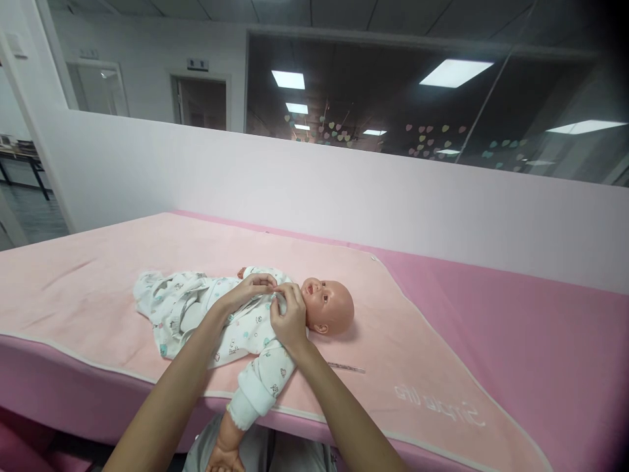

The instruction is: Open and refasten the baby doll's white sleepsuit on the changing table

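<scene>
A baby doll (330,305) lies on its back, head to the right, in a white patterned baby outfit (246,336). My left hand (251,290) is over its chest, fingers bent and closed at the outfit's neckline. Just below the doll's chin, my right hand (291,318) pinches the same neckline, its fingertips close to those of the left. The cloth between the fingers is mostly hidden. One doll arm, in a cuffed sleeve (265,385), hangs over the near edge toward my lap.
Under the doll is a peach mat (403,341) with white lettering, on a pink padded surface (555,328). A thin clear rod with markings, like a thermometer (346,368), lies right of my right wrist. A white wall (344,190) with glass above stands behind.
</scene>
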Action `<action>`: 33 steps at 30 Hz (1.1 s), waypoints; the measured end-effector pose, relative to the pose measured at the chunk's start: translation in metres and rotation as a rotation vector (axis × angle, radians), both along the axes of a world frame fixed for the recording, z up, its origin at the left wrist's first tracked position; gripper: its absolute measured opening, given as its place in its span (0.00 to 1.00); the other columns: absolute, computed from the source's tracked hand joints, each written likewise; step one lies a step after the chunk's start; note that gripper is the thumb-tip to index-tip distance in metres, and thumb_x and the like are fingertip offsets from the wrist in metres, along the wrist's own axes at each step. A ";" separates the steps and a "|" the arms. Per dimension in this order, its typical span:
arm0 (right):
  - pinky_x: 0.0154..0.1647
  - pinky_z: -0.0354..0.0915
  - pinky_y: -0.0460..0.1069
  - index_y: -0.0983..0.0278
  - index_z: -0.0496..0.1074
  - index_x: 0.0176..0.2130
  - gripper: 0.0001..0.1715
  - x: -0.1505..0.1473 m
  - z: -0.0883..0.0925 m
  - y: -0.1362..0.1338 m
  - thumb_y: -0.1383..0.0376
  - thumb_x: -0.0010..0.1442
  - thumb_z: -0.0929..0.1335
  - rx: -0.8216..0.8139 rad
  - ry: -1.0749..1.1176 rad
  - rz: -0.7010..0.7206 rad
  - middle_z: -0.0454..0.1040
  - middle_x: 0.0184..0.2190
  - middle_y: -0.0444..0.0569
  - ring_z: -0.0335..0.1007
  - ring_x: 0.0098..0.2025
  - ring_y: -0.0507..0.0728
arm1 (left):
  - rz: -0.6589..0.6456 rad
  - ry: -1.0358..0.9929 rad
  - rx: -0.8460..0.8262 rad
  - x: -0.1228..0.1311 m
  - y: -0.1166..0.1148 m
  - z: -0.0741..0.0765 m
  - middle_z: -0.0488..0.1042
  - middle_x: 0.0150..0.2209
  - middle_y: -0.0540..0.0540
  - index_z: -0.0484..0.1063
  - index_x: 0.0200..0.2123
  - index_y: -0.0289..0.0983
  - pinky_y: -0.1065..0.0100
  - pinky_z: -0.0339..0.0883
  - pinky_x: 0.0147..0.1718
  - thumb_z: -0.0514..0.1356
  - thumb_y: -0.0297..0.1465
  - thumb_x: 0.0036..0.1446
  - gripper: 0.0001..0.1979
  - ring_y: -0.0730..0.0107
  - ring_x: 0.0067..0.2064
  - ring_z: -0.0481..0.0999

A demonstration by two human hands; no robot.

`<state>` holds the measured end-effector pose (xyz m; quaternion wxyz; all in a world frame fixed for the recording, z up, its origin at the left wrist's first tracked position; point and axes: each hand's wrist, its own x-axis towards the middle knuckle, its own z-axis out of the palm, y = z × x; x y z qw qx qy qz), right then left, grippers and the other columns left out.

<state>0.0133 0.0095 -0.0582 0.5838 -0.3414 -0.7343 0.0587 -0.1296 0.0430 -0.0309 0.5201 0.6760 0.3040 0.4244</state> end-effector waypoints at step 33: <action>0.41 0.65 0.49 0.63 0.66 0.38 0.13 0.001 0.001 0.000 0.75 0.53 0.60 0.006 -0.007 0.043 0.65 0.38 0.50 0.64 0.40 0.54 | 0.020 -0.006 0.003 0.001 -0.001 -0.001 0.70 0.29 0.48 0.71 0.29 0.31 0.74 0.60 0.34 0.61 0.29 0.46 0.07 0.74 0.33 0.68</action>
